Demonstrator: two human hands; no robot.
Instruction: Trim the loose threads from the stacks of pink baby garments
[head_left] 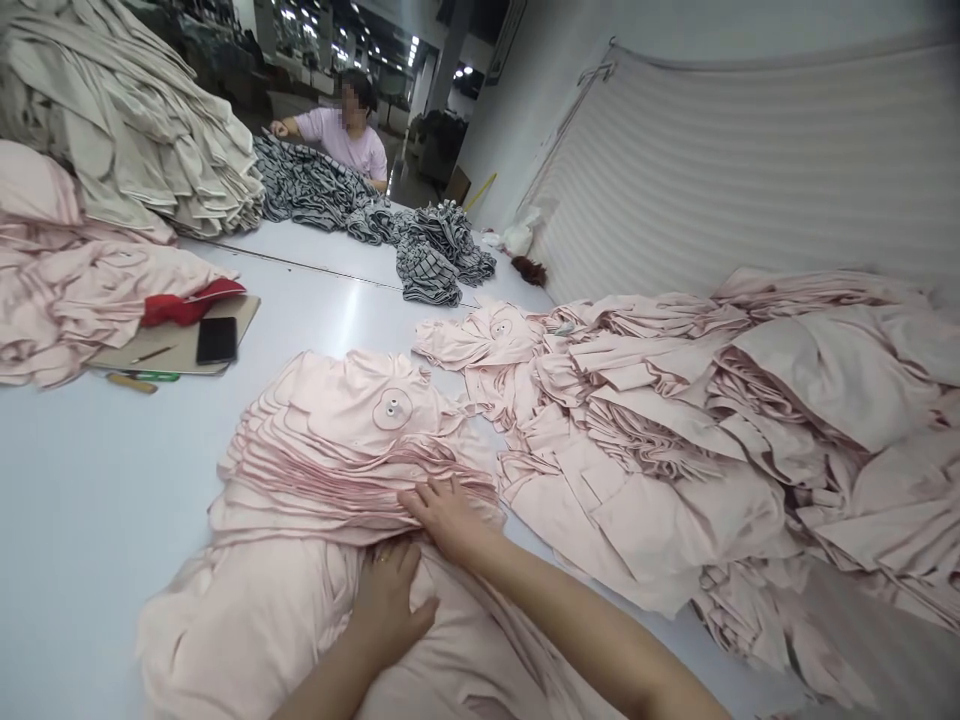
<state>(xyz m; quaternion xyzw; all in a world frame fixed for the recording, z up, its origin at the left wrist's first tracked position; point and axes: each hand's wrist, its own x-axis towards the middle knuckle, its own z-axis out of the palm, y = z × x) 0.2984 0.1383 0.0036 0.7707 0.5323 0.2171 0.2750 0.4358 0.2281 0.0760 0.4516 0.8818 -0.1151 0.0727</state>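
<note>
White bench (90, 520) ran under everything, in a long factory room. Nearest were the hands, just beside each other but not touching, both spread and open, neither clamped on anything. Left hand (390, 600), ring on one finger, lay on loose pale pink cloth (247, 630) at the near edge. Right hand (446, 518) pressed on the fanned edges of a layered stack of pale pink knit garments (330, 440), which sat on the bench directly ahead of the person, its top layer marked with a round circle and two small button-like dots (392, 408). Step in hand looked like working through those layers; next move seemed to call for parting the edges cleanly. To the right lay a bigger heap of pink garments (675, 470). To the left were a pink cloth pile (67, 300), a flat board (172, 345), a black phone (217, 340) and red cloth (191, 302). Farther off were grey checked fabric (442, 255), a beige garment stack (150, 130) and a co-worker (341, 130) in a pink top.
</note>
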